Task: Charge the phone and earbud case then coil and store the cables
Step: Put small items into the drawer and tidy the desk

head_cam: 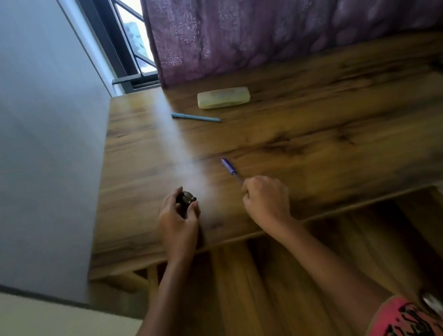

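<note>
Earbud case, we judge light and slick: left hand cups its sides; right hand curls at the pen, grip unclear.

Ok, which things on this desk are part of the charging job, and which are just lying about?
Job: small dark rounded object in the left hand, probably the earbud case. No phone or cables in view.
Lying about: light blue pen; purple pen; pale yellow oblong case.
</note>
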A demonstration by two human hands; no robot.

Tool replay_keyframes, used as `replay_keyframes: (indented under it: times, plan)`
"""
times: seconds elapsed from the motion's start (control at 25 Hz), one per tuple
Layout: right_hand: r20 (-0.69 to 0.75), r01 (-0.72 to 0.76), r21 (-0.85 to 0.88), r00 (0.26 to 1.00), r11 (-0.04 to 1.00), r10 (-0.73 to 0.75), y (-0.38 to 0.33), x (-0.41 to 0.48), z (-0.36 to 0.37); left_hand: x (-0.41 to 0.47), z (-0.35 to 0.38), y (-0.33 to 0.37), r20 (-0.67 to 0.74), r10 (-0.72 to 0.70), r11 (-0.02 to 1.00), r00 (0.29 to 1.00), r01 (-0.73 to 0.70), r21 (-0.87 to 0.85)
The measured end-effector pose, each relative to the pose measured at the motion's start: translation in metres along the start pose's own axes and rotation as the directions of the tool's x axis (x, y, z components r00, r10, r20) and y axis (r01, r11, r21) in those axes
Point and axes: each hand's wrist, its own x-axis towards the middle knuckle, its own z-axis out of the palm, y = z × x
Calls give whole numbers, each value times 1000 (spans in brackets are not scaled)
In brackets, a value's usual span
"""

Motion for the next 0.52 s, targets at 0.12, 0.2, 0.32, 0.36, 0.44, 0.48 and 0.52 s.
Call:
replay_keyframes:
  times: [0.12, 0.2, 0.32, 0.36, 0.44, 0.48, 0.52]
  plan:
    - [7, -26, 89, 1000, 996, 25, 31, -66, -12, -82, 5, 23, -28, -18, 995, 999, 16, -94]
    - [24, -73, 156, 997, 985, 70, 55, -110, -17, -132, 15, 32, -11, 15, 998, 1000, -16, -67]
    - [147, -219, 233, 971, 947, 188, 100, -168, -15, -195, 38, 39, 125, 19, 1000, 992, -22, 22]
    - [189, -282, 239, 952, 929, 240, 117, -184, -13, -214, 48, 40, 187, -10, 999, 982, 2, 47]
    - [271, -390, 192, 903, 901, 333, 151, -209, -9, -245, 65, 39, 301, -75, 993, 951, 43, 111]
    - [309, -421, 148, 879, 895, 362, 165, -218, -9, -258, 72, 36, 355, -82, 990, 931, 35, 137]
    - [345, -441, 104, 856, 891, 384, 177, -226, -9, -269, 77, 35, 406, -87, 987, 910, 23, 160]
